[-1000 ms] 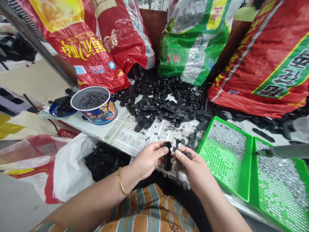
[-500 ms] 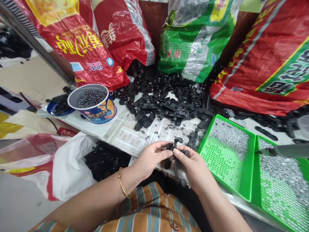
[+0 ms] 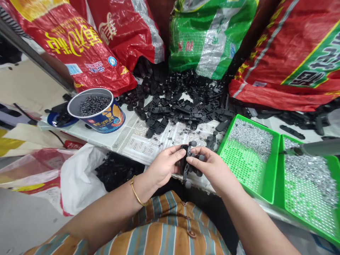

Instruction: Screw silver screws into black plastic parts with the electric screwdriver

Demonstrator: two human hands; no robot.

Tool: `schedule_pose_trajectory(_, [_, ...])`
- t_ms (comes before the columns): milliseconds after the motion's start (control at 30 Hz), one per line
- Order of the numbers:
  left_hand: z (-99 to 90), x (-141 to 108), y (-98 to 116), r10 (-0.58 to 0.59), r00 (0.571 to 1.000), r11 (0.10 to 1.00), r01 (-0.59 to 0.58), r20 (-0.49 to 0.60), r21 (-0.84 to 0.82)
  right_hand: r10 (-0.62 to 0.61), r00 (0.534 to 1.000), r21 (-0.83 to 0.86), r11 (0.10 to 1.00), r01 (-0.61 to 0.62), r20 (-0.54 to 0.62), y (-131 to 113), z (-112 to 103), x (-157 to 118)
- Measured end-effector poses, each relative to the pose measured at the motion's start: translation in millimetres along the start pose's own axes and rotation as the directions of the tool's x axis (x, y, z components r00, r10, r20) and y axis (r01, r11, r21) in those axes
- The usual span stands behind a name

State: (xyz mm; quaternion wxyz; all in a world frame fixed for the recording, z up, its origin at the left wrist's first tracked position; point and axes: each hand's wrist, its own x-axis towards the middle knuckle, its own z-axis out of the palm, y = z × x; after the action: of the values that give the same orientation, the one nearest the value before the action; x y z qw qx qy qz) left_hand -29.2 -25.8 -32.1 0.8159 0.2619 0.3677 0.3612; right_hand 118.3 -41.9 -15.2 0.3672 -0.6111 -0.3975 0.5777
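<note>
Both of my hands meet over the table's front edge around black plastic parts. My left hand (image 3: 167,164) pinches a long, flat black plastic part (image 3: 183,163) between thumb and fingers. In my right hand (image 3: 212,164) is another black plastic piece with round knobs (image 3: 189,159), pressed against the left one. More round-ended black pieces (image 3: 199,163) show under my right fingers. How the parts join is hidden by my fingertips. Just beyond my hands lies a heap of loose black plastic parts (image 3: 183,109).
Two green perforated trays (image 3: 276,170) of small silvery metal pieces stand at right, a grey tool (image 3: 318,147) reaching over one. At left is a blue tub (image 3: 106,120) of small dark pieces. Red sacks (image 3: 103,71) and a green sack (image 3: 183,39) line the back; a white sack (image 3: 79,177) hangs below left.
The knobbed piece in my right hand has turned and now lies flat along the part in my left hand. The view has shifted slightly, and both hands stay close together.
</note>
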Motion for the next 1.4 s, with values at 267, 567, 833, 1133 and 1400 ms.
schedule_pose_trajectory(267, [1.7,1,2,-0.038,0.999,0.999,0.039,0.018,-0.029,0.008,1.0,0.065,0.998,-0.007,-0.014,-1,1,-2])
schedule_pose_trajectory(567, [-0.7,5,-1,0.003,1.0,0.999,-0.003,-0.001,-0.043,-0.015,1.0,-0.021,1.0,0.015,-0.018,-1,-3,0])
schedule_pose_trajectory(833, [2.1,6,2,-0.047,0.999,0.998,0.048,0.023,-0.041,0.041,0.999,-0.058,0.998,-0.041,0.001,-11,-1,-3])
schedule_pose_trajectory(1133, [5.6,8,3,-0.036,0.999,0.991,0.037,0.011,-0.125,0.042,0.999,0.056,0.998,-0.043,0.028,-5,-2,-6])
schedule_pose_trajectory(1400, [8.7,9,5,-0.044,0.999,0.992,0.041,-0.017,-0.123,0.034,0.999,0.046,0.998,-0.036,0.025,-2,-4,-7])
